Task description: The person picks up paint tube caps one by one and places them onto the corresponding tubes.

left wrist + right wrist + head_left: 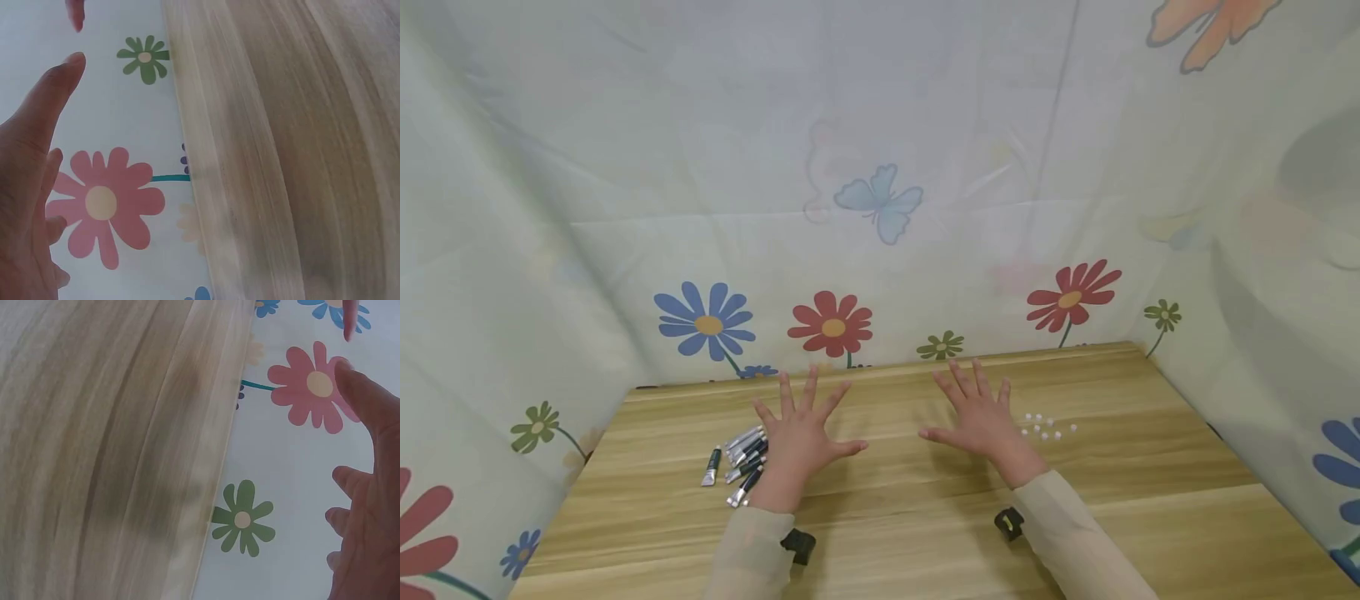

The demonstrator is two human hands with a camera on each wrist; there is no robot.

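My left hand (801, 442) hovers palm down over the table with its fingers spread wide, holding nothing. Just left of it lies a small heap of metal tubes with dark green labels (747, 454), looking like paint tubes. One such tube (711, 467) lies a little apart on the left. My right hand (983, 421) is likewise spread, fingers straight, with nothing in it. Several tiny white pieces (1039, 425) are scattered to its right; their kind is too small to tell. In the wrist views, the left hand (28, 181) and right hand (372, 481) appear at the frame edges.
A wood-grain table (895, 533) spans the lower view. Behind and beside it hangs a pale curtain (737, 167) printed with flowers and butterflies, meeting the table's far edge. A dark band or mount (799, 546) sits at the left wrist, another mount (1009, 523) at the right.
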